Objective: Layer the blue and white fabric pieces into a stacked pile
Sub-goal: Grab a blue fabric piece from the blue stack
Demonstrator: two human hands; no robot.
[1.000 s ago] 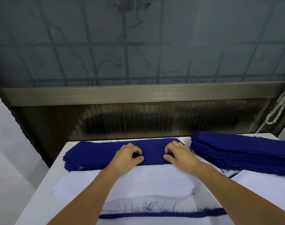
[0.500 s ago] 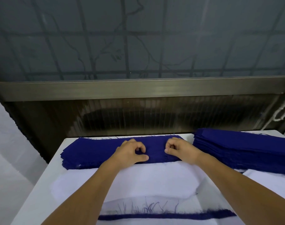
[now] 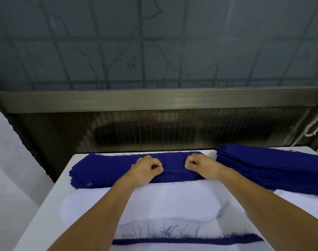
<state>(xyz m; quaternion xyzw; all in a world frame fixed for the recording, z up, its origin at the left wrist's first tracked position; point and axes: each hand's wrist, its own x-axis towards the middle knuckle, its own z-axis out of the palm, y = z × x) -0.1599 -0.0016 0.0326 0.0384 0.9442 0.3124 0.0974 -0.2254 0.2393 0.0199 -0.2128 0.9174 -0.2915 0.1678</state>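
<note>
A flat stack of dark blue fabric pieces (image 3: 104,169) lies across the far part of the white table (image 3: 51,200). My left hand (image 3: 147,167) and my right hand (image 3: 199,164) rest on top of it, a short gap apart. Each has its fingers curled and its thumb and fingertips pinching the top blue layer. In front of the stack, under my forearms, lies a white fabric piece (image 3: 154,201). Nearer to me sits a layered pile whose frayed blue edge (image 3: 187,240) shows below white cloth.
A thicker stack of blue pieces (image 3: 274,165) sits at the right, with more white fabric (image 3: 302,201) in front of it. Behind the table runs a dark ribbed panel and metal rail (image 3: 154,100). A white cord (image 3: 317,124) hangs at the right.
Both hands have slid a little farther across the blue stack, and their fingers have curled tighter into a pinch on the top layer.
</note>
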